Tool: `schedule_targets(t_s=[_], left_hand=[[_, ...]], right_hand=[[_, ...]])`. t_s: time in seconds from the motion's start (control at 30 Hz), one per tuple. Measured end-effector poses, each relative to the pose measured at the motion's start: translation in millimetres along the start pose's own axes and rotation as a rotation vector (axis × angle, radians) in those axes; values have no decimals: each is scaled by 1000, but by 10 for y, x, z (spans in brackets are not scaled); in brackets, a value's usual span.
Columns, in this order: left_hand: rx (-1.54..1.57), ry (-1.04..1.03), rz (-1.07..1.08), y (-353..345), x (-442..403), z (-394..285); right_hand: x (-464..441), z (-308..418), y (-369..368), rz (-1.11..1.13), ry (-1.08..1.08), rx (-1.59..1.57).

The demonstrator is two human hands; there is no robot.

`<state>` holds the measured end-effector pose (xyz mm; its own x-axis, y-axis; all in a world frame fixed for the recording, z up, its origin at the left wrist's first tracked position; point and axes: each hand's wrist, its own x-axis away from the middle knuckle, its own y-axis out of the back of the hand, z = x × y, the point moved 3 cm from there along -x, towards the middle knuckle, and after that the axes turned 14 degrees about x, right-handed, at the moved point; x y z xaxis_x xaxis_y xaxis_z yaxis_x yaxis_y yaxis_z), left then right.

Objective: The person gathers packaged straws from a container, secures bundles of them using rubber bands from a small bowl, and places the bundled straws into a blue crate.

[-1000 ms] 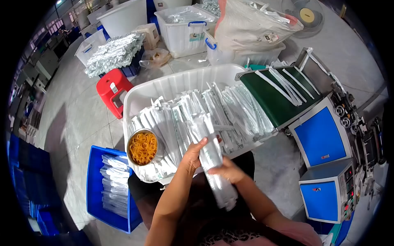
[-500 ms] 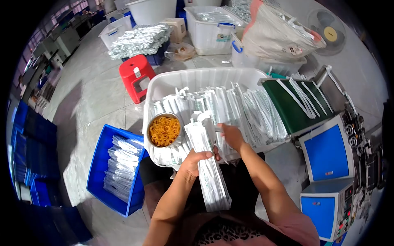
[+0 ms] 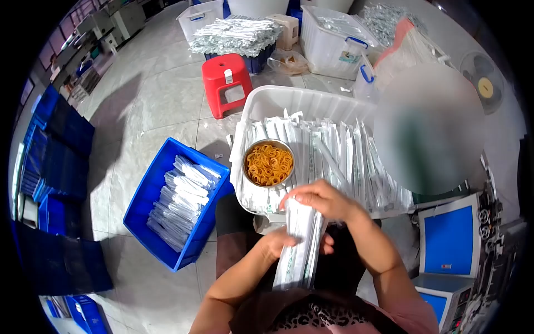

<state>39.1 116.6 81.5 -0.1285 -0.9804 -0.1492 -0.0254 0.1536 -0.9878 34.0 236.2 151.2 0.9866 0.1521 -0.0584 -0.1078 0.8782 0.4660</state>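
In my left hand is a bundle of long, flat white packets in thin wrappers with green print, held upright in front of my body. My right hand has its fingers bent over the bundle's top end. Just beyond stands a metal bowl full of orange-yellow rubber bands. The bowl rests on loose packets of the same kind inside a large white tub.
To the left, a blue crate holds more packets. A red stool stands behind it, near a packet-heaped dark crate. At right are a blue-panelled machine and a fan; a round blur hides part of that side.
My right hand has moved from beside the bundle onto its top end. The bundle is lower and closer to my body. The view has shifted, so surroundings appear further right.
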Motion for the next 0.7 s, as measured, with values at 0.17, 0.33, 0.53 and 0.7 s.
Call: schedule_targets(t_s=[0.17, 0.33, 0.53, 0.7], left_hand=[[-79, -110, -153, 83, 238, -30], [-100, -405, -299, 98, 592, -286], [-163, -439, -345, 208, 734, -351], [-200, -429, -321, 91, 752, -361]], right_hand=[[-280, 12, -254, 139, -46, -176], [-648, -440, -135, -525, -190, 691], [-828, -724, -168, -553, -75, 1061], [-883, -840, -220, -415, -209, 1266]])
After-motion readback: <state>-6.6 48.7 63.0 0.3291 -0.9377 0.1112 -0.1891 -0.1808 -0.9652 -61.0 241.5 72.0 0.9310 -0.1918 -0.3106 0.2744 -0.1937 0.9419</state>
